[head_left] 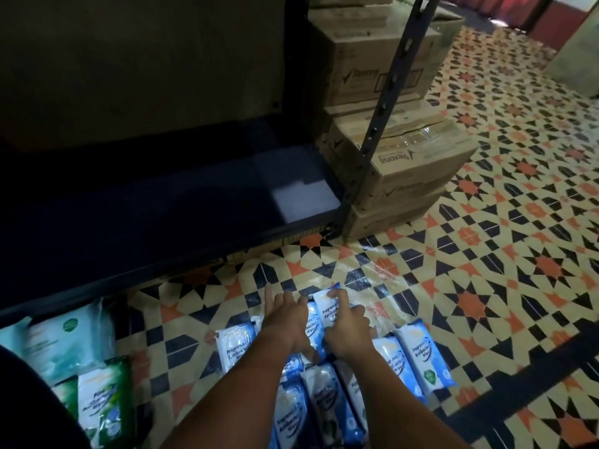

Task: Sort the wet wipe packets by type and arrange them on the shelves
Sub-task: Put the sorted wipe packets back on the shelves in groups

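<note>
On floor, hands (319, 322) gripping blue packet (325, 307)

A stockroom or the back of a shop: a dark metal shelf rack (387, 102) stands on a patterned tile floor (486, 254), branded cartons (418, 163) are stacked beside it, and many identical retail wipe packets (418, 358) lie on the floor in groups.

Bottom shelf (181, 202) at frame centre-left is lying open w/ bare floor (324, 264) in front; post (376, 134) & stacked boxes (405, 163) are blocking its right side, upper centre.
</note>
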A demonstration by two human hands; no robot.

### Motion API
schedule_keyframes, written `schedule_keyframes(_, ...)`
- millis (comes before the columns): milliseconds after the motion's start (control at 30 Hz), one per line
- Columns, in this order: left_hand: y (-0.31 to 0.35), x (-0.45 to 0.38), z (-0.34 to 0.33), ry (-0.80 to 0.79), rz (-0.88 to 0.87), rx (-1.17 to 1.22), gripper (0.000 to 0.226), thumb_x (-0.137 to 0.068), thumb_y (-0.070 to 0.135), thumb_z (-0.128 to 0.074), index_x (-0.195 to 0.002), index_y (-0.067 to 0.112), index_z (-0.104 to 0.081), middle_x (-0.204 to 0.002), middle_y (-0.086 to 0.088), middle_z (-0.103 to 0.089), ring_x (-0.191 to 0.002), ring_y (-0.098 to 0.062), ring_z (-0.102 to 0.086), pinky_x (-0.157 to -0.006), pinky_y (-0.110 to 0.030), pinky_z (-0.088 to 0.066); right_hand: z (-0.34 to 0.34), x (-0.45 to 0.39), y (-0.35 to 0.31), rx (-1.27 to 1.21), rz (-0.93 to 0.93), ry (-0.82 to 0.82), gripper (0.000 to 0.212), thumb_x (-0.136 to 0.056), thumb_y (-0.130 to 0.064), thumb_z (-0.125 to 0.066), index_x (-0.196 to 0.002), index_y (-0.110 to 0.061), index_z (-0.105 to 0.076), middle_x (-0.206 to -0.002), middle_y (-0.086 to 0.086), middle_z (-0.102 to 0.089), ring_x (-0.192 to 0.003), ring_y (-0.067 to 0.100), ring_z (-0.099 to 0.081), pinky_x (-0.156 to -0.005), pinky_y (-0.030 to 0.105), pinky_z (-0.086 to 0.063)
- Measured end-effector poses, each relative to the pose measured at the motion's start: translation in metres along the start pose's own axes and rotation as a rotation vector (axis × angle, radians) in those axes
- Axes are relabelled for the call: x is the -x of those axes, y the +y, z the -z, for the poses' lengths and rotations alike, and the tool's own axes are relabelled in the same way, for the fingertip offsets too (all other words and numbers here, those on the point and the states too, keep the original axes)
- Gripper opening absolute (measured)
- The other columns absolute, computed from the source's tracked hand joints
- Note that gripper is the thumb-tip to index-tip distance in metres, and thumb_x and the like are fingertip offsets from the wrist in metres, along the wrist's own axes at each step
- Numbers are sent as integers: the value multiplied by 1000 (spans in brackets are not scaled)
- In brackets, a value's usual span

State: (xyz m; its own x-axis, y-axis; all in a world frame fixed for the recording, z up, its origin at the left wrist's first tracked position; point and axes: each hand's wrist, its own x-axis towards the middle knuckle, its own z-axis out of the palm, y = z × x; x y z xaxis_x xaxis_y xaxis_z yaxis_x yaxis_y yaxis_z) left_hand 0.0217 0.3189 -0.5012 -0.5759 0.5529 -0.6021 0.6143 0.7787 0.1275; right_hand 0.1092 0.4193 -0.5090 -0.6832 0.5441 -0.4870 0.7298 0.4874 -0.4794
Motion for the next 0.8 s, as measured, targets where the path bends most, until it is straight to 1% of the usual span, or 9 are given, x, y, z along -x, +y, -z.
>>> schedule_keyframes(133,2,0,2,52,-26,-11,130,-51,74,-84,-151,11,-28,-144,-12,-36,-147,-27,-22,-116,-55,25,2,2,4,-53,30,5,64,-76,-7,-56,-120,-45,-29,-106,7,-41,-90,35,-54,-88,50,-50)
schedule_keyframes(267,6,0,2,84,-28,95,124,-48,63,-92,-146,16,-31,-141,-10,-37,-143,-30,-21,-123,-45,0,7,5,5,-141,28,-22,63,-77,-5,-53,-116,-49,-30,-104,2,-37,-83,33,-57,-84,49,-54)
schedule_keyframes(333,6,-3,-1,93,-40,120,119,-44,61,-94,-139,18,-35,-134,-5,-45,-132,-27,-30,-117,-40,-12,10,7,5,-172,17,-24,63,-78,-3,-52,-114,-51,-32,-103,0,-37,-84,33,-57,-84,49,-54)
schedule_keyframes(400,6,-6,-3,98,-51,146,119,-42,59,-95,-135,19,-35,-135,-4,-48,-128,-26,-31,-114,-40,-18,11,7,8,-207,3,-11,63,-77,-4,-52,-112,-53,-33,-103,-1,-37,-85,34,-57,-85,49,-54)
schedule_keyframes(533,3,-13,-11,99,-111,108,130,-50,58,-92,-151,21,-19,-147,-8,-34,-143,-33,-20,-123,-51,3,1,-4,18,-269,-13,24,67,-66,-16,-50,-117,-57,-34,-98,7,-57,-82,33,-62,-79,50,-56)
schedule_keyframes(600,-1,-17,-15,111,-115,133,130,-53,61,-89,-154,27,-13,-149,-6,-30,-147,-37,-12,-122,-56,2,3,-6,18,-269,-20,15,70,-65,-17,-50,-118,-59,-32,-90,5,-64,-78,30,-64,-74,46,-56)
schedule_keyframes(633,-3,-17,-15,124,-115,146,125,-57,64,-84,-153,31,-13,-148,-5,-31,-147,-39,-11,-121,-59,3,5,-5,17,-275,-24,12,70,-67,-14,-51,-117,-58,-32,-87,3,-66,-77,27,-64,-71,43,-55)
schedule_keyframes(700,-4,-18,-12,167,-126,189,98,-75,64,-67,-154,38,-16,-146,-4,-34,-145,-39,-18,-119,-57,13,10,-3,15,-316,-46,20,70,-70,-7,-54,-113,-59,-33,-86,2,-66,-77,25,-63,-69,39,-53)
schedule_keyframes(800,-3,-15,-2,187,-107,306,70,-94,51,-46,-156,47,-13,-152,-5,-32,-144,-34,-27,-117,-50,24,12,-4,16,-391,-73,55,72,-68,-9,-56,-111,-63,-38,-82,2,-67,-74,27,-65,-73,45,-56)
